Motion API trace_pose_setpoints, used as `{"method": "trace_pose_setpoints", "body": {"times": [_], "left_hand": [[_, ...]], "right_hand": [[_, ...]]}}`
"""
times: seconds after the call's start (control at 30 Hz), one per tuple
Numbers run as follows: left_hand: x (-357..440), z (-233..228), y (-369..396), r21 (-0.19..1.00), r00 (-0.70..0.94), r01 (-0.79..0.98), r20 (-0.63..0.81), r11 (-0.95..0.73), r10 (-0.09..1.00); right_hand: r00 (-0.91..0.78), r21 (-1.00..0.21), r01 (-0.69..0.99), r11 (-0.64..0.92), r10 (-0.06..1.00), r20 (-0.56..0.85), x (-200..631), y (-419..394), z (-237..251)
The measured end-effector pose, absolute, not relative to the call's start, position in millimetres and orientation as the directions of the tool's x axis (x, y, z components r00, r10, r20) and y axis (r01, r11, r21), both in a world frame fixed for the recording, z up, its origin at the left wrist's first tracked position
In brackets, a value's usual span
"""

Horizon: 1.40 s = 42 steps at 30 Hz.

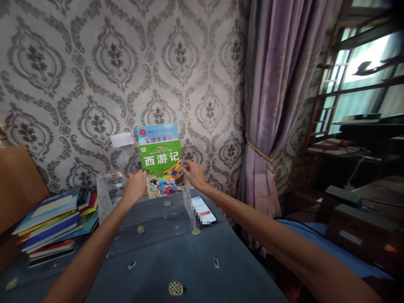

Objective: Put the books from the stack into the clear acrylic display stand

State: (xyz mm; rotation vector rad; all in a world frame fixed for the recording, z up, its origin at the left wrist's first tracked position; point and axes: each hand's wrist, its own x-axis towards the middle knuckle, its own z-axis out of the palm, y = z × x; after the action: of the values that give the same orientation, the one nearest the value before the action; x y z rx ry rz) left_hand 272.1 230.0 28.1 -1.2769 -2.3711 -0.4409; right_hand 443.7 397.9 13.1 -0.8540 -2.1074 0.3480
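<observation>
Left hand (135, 186) grips the left edge of a green book (161, 167); right hand (193, 173) pinches its right edge. The green book stands upright inside a clear plastic box (109, 198) on the blue tablecloth (176, 261), against the wall. 1 blue book (157, 132) stands directly behind it. A phone (203, 209) lies just beside the box, right. A stack of books (57, 223) sits left.

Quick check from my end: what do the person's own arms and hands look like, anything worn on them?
Both arms are bare along the whole visible length: no sleeves in view. The left hand and right hand wear no gloves. No watch, bracelet or ring is visible, though the hands are small in the head view, so fine details cannot be told.
</observation>
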Motion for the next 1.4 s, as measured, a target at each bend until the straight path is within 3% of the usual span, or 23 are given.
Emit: {"method": "trace_pose_setpoints", "body": {"times": [0.87, 1.0, 1.1, 1.23, 1.4], "left_hand": [[285, 35, 222, 0.181, -0.551, 0.825, 0.464, 0.535, 0.693], [295, 39, 221, 0.221, -0.588, 0.800, 0.467, 0.557, 0.660], [296, 42, 221, 0.235, -0.585, 0.802, 0.491, 0.549, 0.645], [287, 47, 221, 0.222, -0.536, 0.840, 0.480, 0.495, 0.694], [275, 51, 222, 0.244, -0.501, 0.865, 0.430, 0.438, 0.751]], "right_hand": [[-0.485, -0.477, 0.408, 0.778, 0.628, 0.609, 451, 398, 18], [-0.484, -0.481, 0.286, 0.829, 0.558, 0.674, 446, 401, 24], [-0.442, -0.524, 0.051, 0.850, 0.489, 0.751, 436, 405, 34], [-0.402, -0.666, -0.245, 0.705, 0.551, 0.731, 420, 412, 47], [-0.404, -0.718, -0.327, 0.615, 0.595, 0.694, 410, 415, 50]]}}
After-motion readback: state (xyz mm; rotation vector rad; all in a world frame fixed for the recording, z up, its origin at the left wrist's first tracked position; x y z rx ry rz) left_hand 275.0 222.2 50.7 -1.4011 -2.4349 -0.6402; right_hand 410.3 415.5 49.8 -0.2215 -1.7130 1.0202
